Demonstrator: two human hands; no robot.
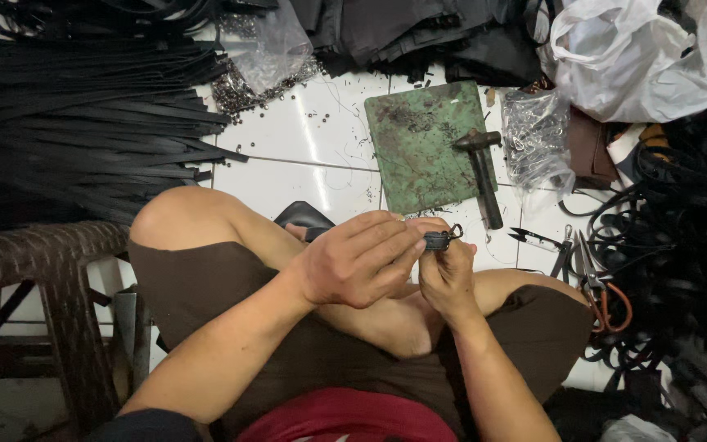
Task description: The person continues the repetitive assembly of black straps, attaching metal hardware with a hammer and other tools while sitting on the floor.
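Head view: left hand [353, 262] and right hand [449, 274] both pinch a small, light black strap end [436, 240] with stiff metal ring [456, 232], best gripped beside the ring.

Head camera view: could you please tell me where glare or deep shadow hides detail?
In the head view, glare streaks the white floor tiles; the black straps at upper left merge into shadow; both hands, left hand and right hand, are evenly lit and sharp.

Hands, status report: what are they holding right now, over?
Left hand and right hand both pinching a small black strap piece with metal clip. Hammer lies on green plate beyond. Nothing between.
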